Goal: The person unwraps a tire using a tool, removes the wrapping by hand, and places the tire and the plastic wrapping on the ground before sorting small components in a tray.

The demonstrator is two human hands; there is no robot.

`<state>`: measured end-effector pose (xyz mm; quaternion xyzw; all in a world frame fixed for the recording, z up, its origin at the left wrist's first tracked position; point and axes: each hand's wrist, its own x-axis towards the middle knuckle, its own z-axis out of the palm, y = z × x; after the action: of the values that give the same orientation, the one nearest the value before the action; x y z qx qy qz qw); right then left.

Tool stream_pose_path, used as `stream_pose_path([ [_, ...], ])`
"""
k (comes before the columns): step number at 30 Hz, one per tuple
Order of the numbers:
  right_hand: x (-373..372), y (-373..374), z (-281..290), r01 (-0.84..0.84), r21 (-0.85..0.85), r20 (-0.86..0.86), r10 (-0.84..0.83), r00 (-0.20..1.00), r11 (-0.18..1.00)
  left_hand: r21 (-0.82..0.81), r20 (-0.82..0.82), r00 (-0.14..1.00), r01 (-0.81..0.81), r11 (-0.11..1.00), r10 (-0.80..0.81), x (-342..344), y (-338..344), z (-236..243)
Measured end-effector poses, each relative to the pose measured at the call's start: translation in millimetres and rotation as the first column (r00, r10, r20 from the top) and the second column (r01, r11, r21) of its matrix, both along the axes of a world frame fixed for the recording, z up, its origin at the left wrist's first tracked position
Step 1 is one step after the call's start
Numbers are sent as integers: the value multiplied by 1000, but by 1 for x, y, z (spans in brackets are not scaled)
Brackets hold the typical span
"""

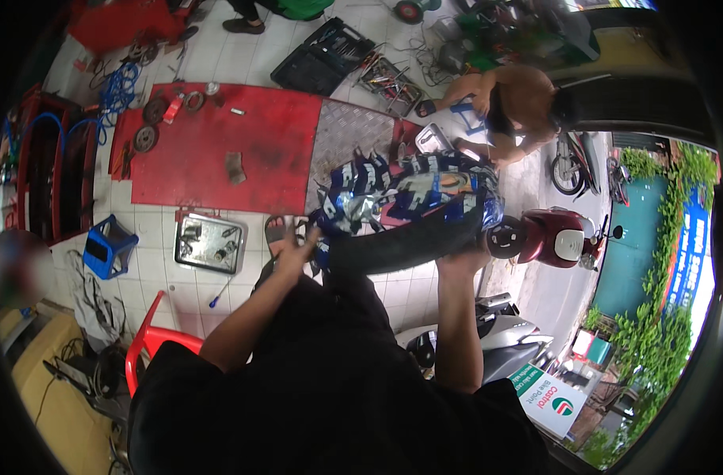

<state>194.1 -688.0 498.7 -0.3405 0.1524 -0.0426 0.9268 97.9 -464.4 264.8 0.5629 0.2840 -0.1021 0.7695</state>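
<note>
A black tyre (pixel 409 247) lies curved in front of me, partly wrapped in shiny blue and silver plastic (pixel 436 186). Strips of the wrapping hang loose and crumpled along its far side. At the tyre's right end my right hand (pixel 470 257) grips it from the near side, fingers partly hidden beneath. My left hand (pixel 299 252) is by the left end, next to the blue wrapping, its fingers apart; whether it touches the plastic is not plain. A sandalled foot (pixel 276 229) shows just past that hand.
Beyond lies a red mat (pixel 227 142) with a metal plate (pixel 345 142). To the left are a metal tray (pixel 211 242) of parts and a blue stool (pixel 110 247). A person (pixel 527 99) crouches at the right, near a dark red scooter (pixel 559 237). A toolbox (pixel 322 59) lies farther off.
</note>
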Motion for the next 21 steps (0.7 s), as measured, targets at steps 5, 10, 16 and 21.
stream_pose_path([
  [5, 5, 32, -7, 53, 55, -70, -49, 996, 997, -277, -337, 910, -339, 899, 240, 14, -9, 45],
  [10, 12, 37, -14, 17, 15, -251, -13, 968, 1000, 68, -376, 911, -154, 986, 168, 5, -16, 22],
  [16, 15, 16, -22, -129, 4, -192, 128, 973, 992, -489, -152, 963, 122, 864, -223, -5, -10, 42],
  [21, 24, 11, -23, -284, 68, -56, 288, 956, 956, -36, -203, 822, 536, 843, -532, 25, -4, 64],
])
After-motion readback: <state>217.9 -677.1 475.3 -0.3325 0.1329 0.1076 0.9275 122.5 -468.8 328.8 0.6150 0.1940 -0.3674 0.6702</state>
